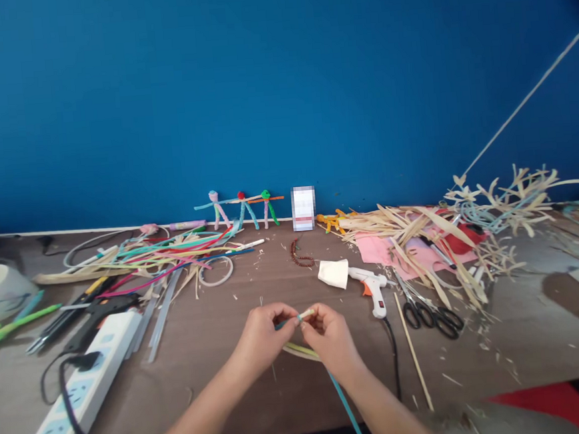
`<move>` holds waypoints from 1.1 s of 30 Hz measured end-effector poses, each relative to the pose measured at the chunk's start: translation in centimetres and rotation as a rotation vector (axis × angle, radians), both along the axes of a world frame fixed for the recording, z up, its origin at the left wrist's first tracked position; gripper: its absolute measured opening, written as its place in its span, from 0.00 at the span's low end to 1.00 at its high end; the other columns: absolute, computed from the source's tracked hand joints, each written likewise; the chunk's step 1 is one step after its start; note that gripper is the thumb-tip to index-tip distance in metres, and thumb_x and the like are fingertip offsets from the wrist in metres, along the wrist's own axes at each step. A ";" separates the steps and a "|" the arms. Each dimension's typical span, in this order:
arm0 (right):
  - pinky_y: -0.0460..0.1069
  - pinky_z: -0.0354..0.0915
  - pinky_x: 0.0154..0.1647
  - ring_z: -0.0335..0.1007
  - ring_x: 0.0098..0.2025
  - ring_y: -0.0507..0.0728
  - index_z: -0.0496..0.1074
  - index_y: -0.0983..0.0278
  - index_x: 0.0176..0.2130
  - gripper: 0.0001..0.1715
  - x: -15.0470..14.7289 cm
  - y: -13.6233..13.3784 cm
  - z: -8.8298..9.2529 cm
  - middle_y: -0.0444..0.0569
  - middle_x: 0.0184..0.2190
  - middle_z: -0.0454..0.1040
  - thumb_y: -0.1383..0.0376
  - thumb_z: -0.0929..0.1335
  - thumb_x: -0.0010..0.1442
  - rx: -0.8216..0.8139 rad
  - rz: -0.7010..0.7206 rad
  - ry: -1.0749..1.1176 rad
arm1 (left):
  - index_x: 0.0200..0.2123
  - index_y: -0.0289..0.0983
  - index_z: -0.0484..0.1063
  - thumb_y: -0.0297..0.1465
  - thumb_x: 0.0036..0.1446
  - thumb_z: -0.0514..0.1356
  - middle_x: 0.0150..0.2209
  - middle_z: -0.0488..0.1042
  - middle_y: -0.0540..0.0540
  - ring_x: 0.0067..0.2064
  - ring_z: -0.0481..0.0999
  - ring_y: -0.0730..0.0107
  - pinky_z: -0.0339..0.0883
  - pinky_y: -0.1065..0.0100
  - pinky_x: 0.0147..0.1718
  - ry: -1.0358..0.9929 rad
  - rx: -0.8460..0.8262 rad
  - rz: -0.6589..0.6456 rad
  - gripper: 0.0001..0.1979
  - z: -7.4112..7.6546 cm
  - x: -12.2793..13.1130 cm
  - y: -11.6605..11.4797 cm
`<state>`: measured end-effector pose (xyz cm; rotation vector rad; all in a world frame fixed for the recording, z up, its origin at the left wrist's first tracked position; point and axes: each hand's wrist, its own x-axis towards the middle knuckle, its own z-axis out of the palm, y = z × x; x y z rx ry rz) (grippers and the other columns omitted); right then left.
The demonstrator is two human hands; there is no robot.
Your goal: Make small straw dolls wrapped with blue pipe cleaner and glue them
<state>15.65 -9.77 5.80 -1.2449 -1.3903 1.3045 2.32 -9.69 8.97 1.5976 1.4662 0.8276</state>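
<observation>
Over the middle of the table, my left hand (264, 334) and my right hand (333, 339) meet with their fingertips pinched together. Between them is a small pale piece (306, 314) with a bit of blue at its left end. A blue pipe cleaner (347, 406) hangs below my right hand towards the table's front edge; its upper part is hidden by the hand. Under my fingers curves a yellow-green and cream band (303, 352), partly covered. Whether the blue pipe cleaner joins the pale piece I cannot tell.
A white glue gun (373, 289), scissors (435, 318) and a wooden stick (413, 351) lie to the right, before pale dried strips (410, 224). At left are a power strip (83, 394), a black glue gun (100, 319) and pipe cleaners (172, 253). Pipe-cleaner figures (243, 210) stand behind.
</observation>
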 end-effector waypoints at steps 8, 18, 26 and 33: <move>0.43 0.55 0.22 0.59 0.21 0.49 0.65 0.64 0.27 0.04 0.1 -0.6 0.7 0.41 0.19 0.65 0.70 0.62 0.47 0.141 0.020 -0.273 | 0.24 0.33 0.72 0.29 0.45 0.53 0.22 0.72 0.49 0.26 0.68 0.72 0.59 0.74 0.25 0.056 0.046 0.025 0.08 -0.5 -0.4 0.1; 0.47 0.57 0.29 0.67 0.29 0.55 0.65 0.63 0.35 0.10 0.3 -1.2 2.7 0.48 0.32 0.69 0.71 0.61 0.51 0.312 0.183 -0.954 | 0.26 0.36 0.71 0.25 0.46 0.52 0.25 0.73 0.47 0.27 0.69 0.71 0.57 0.72 0.27 0.382 0.229 -0.064 0.08 -0.5 -0.3 -0.1; 0.47 0.57 0.29 0.67 0.30 0.54 0.67 0.64 0.32 0.08 1.1 0.6 5.3 0.49 0.31 0.68 0.70 0.60 0.54 0.502 0.423 -1.120 | 0.25 0.35 0.70 0.21 0.46 0.50 0.25 0.71 0.46 0.28 0.70 0.68 0.57 0.72 0.27 0.559 0.295 -0.322 0.09 -0.8 -0.7 0.2; 0.43 0.56 0.26 0.64 0.25 0.50 0.72 0.63 0.25 0.04 3.1 5.1 6.0 0.41 0.21 0.71 0.68 0.66 0.46 0.334 0.647 -0.563 | 0.28 0.36 0.71 0.24 0.50 0.51 0.27 0.73 0.47 0.29 0.70 0.72 0.58 0.74 0.29 0.313 0.215 -0.474 0.09 1.8 -1.7 0.2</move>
